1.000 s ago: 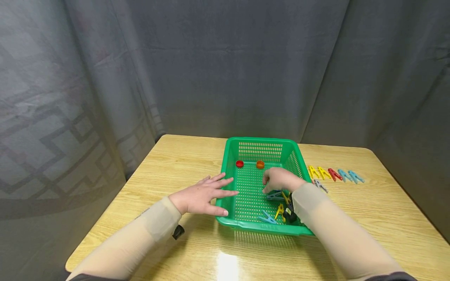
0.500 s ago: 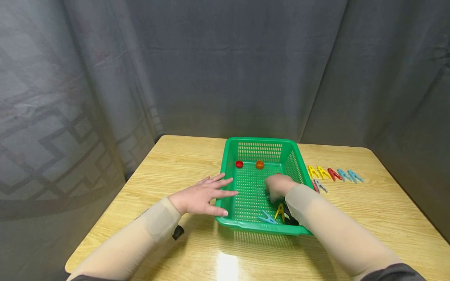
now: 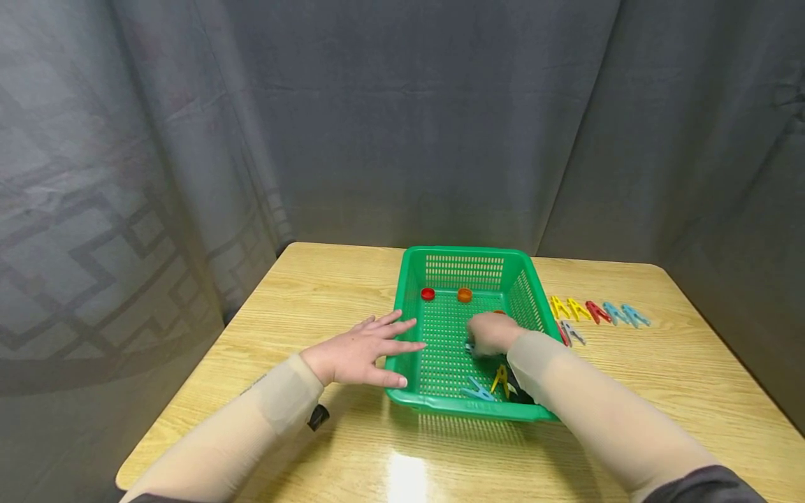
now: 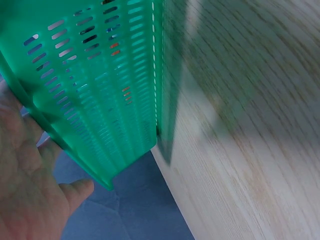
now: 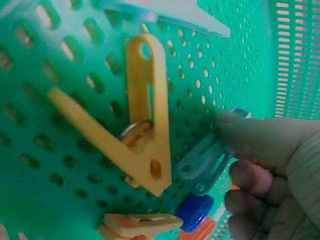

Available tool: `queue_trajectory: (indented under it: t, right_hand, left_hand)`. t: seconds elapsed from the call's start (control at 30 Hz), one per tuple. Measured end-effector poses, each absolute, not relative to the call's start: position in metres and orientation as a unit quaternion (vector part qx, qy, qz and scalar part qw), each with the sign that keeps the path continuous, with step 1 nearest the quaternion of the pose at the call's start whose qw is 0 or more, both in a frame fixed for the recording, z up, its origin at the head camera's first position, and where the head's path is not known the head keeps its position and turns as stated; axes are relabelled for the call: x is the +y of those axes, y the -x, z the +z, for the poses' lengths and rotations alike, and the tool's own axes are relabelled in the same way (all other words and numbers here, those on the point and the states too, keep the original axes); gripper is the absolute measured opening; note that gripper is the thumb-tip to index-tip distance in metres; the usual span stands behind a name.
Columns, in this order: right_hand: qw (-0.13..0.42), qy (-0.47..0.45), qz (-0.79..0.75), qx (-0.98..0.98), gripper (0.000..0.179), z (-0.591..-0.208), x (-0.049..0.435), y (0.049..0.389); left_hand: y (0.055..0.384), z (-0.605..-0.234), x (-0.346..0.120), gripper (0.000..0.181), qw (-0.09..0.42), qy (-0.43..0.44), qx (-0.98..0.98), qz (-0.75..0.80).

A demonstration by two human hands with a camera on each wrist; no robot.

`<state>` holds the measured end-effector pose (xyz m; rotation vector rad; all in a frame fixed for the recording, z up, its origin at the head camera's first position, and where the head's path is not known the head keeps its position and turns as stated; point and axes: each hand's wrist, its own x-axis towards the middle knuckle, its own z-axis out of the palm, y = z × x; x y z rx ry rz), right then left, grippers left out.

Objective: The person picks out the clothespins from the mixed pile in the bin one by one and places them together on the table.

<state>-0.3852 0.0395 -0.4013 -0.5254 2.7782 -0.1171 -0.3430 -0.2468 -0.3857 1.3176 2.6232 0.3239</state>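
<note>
In the basket [image 3: 462, 404], the right hand [image 3: 493, 333] sits between the middle and 3 o'clock, thumb and forefinger pinching a blue-grey peg [image 5: 206, 159]. The peg is down by the basket's floor; whether it touches is unclear. In the head view only a sliver of it shows, at the hand's 8 o'clock.

The left hand [image 3: 365, 349] is at the basket's 9 o'clock, fingers spread and reaching over the rim. It pinches nothing; I cannot tell how firmly it rests there.

Inside the basket, a red cap [image 3: 428, 295] lies toward 10 o'clock, an orange cap [image 3: 465, 295] toward 12, a light-blue peg [image 3: 481, 390] at 6 and a yellow peg [image 5: 160, 107] at 5. In the right wrist view, round that yellow peg, the pinched one is at 4 o'clock, a blue cap [image 5: 195, 212] at 5 with an orange ring [image 5: 202, 231] against it, and a second yellow peg [image 5: 142, 224] at 6.

On the table [image 3: 339, 279], between the basket's 2 and 3 o'clock, runs a row: two yellow pegs [image 3: 576, 307], one red peg [image 3: 594, 311], two sky-blue pegs [image 3: 634, 316]. Nearer, at 3 o'clock, a grey peg [image 3: 571, 331] lies beside another red one. A grey curtain [image 3: 402, 133] hangs behind, at 12.
</note>
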Motion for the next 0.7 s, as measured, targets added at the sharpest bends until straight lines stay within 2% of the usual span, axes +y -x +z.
queue_trajectory:
  t: [0.3,0.7]
  right_hand:
    - [0.108,0.204,-0.068,0.971,0.016,-0.401,0.0342,0.3822]
    - [0.147,0.147,-0.015,0.978,0.032,-0.3969,0.0377,0.385]
  left_hand:
    - [0.3432,-0.3864,-0.2469,0.068,0.094,-0.443,0.885,0.111]
    - [0.3427,-0.3856,-0.2469,0.068,0.096,-0.443,0.884,0.114]
